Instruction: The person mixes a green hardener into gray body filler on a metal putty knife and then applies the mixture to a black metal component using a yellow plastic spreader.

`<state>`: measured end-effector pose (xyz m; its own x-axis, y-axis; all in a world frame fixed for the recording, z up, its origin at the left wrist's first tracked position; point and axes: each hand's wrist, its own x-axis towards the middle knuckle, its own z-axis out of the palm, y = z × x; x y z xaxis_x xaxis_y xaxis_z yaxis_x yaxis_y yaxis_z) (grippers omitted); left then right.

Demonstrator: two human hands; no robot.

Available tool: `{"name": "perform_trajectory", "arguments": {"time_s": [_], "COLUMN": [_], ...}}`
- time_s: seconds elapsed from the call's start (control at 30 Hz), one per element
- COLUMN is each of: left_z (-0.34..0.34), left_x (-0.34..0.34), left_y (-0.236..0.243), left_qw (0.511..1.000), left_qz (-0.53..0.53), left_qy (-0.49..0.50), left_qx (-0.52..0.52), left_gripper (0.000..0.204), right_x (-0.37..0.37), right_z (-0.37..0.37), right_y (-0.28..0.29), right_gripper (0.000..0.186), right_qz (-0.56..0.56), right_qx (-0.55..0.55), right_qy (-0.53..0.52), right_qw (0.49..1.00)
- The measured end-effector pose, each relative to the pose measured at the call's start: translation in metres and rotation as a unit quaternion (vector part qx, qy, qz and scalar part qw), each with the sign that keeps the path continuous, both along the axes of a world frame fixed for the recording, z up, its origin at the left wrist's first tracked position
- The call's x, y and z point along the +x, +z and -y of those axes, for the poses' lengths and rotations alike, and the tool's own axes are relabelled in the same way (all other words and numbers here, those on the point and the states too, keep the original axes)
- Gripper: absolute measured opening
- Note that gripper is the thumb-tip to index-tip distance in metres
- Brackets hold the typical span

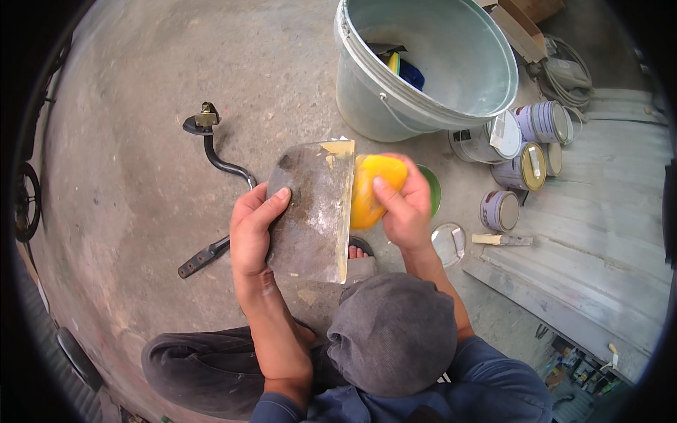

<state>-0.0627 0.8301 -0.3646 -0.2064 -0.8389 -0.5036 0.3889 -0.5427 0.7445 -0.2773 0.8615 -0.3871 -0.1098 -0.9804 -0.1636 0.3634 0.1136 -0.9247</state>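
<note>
My left hand [257,218] grips a grey, flat, stained board [314,211] by its left side, thumb on top, with pale yellow residue along its right edge. My right hand [403,204] holds a yellow plastic spreader [374,176] at that edge, thumb across its face. Whether the spreader touches the board is unclear. Behind the board lies a black bent metal arm [222,163] with a bracket at its upper end; the board and my left hand hide part of it. A green round object [430,187] is partly hidden behind my right hand.
A large bucket [423,113] holding small items stands at the top. Several paint cans [501,208], a round lid [446,255] and a stick [501,240] lie to the right beside a corrugated panel [592,240]. A coiled hose [568,74] and cardboard box [511,32] are at upper right.
</note>
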Motion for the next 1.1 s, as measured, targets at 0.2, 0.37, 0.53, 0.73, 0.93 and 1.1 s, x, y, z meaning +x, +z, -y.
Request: {"name": "perform_trajectory", "arguments": {"time_s": [0.2, 0.37, 0.53, 0.73, 0.93, 1.1], "left_z": [-0.006, -0.004, -0.005, 0.002, -0.005, -0.005], "left_x": [-0.004, -0.009, -0.012, -0.004, -0.005, -0.001], "left_y": [0.014, 0.011, 0.004, -0.004, 0.003, 0.004], "left_qw": [0.997, 0.997, 0.997, 0.999, 0.994, 0.991], "left_qz": [-0.058, -0.054, -0.057, 0.002, -0.087, -0.067], "left_qy": [-0.041, -0.042, -0.043, 0.031, -0.053, -0.114], "left_qx": [0.027, 0.035, 0.042, 0.025, 0.038, 0.033], "left_gripper": [0.028, 0.026, 0.027, 0.024, 0.032, 0.033], "right_x": [-0.005, -0.008, -0.011, -0.002, -0.007, -0.01], "right_z": [0.011, 0.011, 0.009, -0.005, 0.016, 0.019], "right_y": [0.003, 0.004, 0.003, -0.002, 0.002, 0.006], "right_gripper": [0.027, 0.027, 0.027, 0.027, 0.028, 0.033], "right_qz": [0.031, 0.02, 0.029, -0.05, 0.032, 0.035], "right_qx": [-0.046, -0.047, -0.047, -0.006, -0.039, -0.049], "right_qy": [-0.04, -0.031, -0.025, 0.087, -0.084, -0.09], "right_qw": [0.998, 0.998, 0.998, 0.995, 0.995, 0.994]}}
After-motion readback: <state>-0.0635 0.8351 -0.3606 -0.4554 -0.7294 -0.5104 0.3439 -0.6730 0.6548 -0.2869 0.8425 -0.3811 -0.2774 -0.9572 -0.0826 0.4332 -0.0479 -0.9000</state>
